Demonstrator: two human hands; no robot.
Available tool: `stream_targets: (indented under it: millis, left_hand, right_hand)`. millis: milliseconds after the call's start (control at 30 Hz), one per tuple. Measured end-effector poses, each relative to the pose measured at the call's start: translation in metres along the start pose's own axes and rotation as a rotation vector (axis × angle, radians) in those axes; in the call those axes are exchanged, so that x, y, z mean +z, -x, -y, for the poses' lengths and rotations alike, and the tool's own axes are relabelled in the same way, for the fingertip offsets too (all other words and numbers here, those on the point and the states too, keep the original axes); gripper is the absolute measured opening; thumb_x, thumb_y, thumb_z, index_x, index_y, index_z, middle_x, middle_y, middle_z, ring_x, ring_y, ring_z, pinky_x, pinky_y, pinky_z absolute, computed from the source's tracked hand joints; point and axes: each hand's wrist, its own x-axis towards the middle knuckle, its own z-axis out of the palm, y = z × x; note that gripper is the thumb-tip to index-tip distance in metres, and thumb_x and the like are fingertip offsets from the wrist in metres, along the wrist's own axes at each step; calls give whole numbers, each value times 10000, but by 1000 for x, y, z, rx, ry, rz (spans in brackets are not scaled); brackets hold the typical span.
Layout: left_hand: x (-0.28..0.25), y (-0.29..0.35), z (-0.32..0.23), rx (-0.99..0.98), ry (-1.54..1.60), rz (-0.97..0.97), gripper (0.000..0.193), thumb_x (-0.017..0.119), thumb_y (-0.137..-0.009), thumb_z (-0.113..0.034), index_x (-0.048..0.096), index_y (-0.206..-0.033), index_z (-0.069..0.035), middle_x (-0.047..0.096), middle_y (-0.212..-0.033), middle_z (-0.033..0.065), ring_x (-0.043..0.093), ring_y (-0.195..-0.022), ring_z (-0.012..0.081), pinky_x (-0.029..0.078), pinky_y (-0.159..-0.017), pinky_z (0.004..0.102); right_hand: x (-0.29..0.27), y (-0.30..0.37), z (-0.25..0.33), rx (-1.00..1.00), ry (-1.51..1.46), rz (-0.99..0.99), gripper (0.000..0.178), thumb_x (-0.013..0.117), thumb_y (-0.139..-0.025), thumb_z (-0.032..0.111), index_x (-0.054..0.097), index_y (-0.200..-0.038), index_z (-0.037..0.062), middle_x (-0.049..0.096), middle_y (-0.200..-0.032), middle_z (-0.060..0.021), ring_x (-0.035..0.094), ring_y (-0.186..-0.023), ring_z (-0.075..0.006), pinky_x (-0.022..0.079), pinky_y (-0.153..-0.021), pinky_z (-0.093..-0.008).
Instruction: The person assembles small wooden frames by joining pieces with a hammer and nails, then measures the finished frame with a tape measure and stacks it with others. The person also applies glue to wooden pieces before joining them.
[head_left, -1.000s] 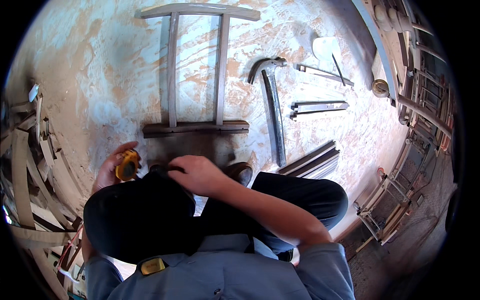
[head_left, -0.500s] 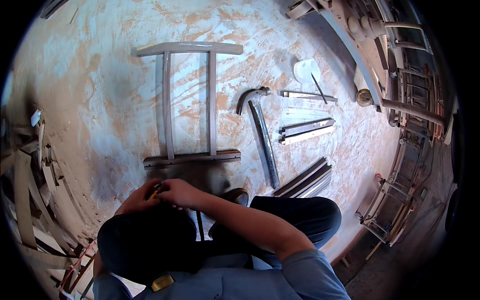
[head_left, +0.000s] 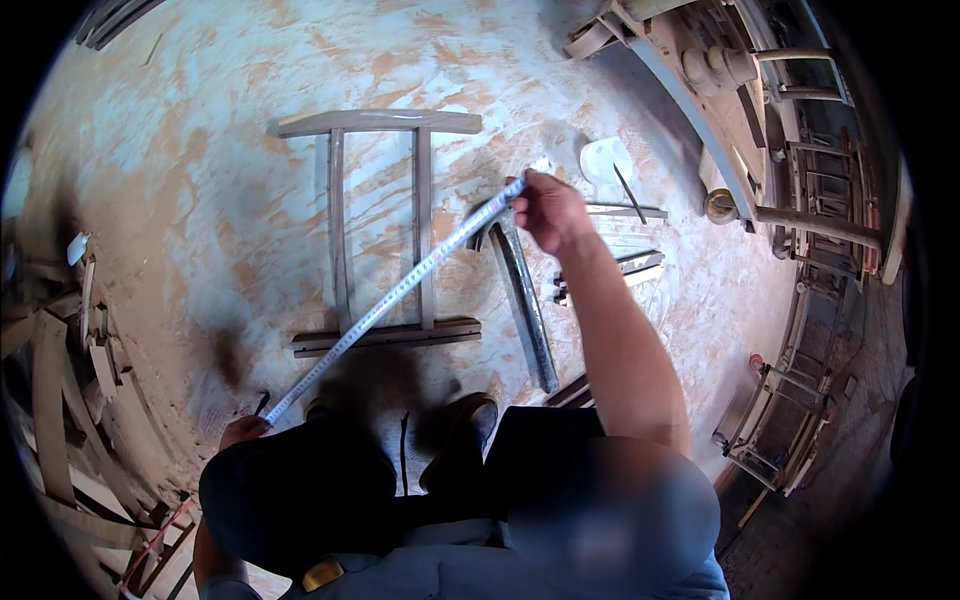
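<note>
A white measuring tape blade [head_left: 400, 287] stretches slantwise over the wooden frame [head_left: 423, 215]. At its upper end my right hand [head_left: 550, 212] is closed, gripping the blade above the hammer [head_left: 522, 310] and hiding part of its head. The lower end runs into my left hand [head_left: 245, 430], shut beside my left knee; the knee hides part of that hand, and the tape's case cannot be seen. A small dark tip [head_left: 262, 402] sticks up beside it. Two uprights join the frame's curved top rail [head_left: 380, 121] and its lower rail [head_left: 390, 338], flat on the floor.
Past my right forearm lie loose wooden strips [head_left: 640, 268] and a white container [head_left: 606, 160] with a dark stick in it. Scrap wood [head_left: 60, 400] is heaped at the left. A wooden workbench [head_left: 690, 110] and stacked frames [head_left: 780, 425] stand along the right.
My hands were together by the left knee. The right hand has moved up and to the right, drawing out the tape, while the left has shifted slightly down by the knee.
</note>
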Motion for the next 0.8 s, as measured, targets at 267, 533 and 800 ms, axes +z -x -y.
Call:
stream_targets:
  millis: [267, 533, 800]
  left_hand:
    - [45, 17, -95, -79, 177, -110, 180, 680, -849, -173, 723, -926, -16, 572, -621, -18, 498, -532, 83, 366, -481, 271]
    - [54, 20, -74, -108, 77, -299, 220, 697, -844, -191, 725, -939, 5, 593, -625, -4, 508, -548, 84, 381, -491, 280]
    - [62, 15, -67, -91, 157, -347, 195, 708, -834, -197, 728, -891, -11, 584, -604, -6, 503, -529, 87, 381, -480, 287]
  right_hand:
    - [86, 2, -93, 124, 243, 88, 220, 541, -951, 137, 589, -1100, -17, 642, -831, -92, 631, -584, -163, 546, -489, -291]
    - [108, -7, -120, 176, 422, 71, 196, 543, -963, 190, 613, -1009, 13, 633, -776, -65, 590, -540, -143, 490, -437, -297]
    - [110, -18, -129, 187, 446, 69, 247, 513, -988, 248, 621, -1003, 27, 640, -778, -57, 588, -538, -144, 479, -436, -298]
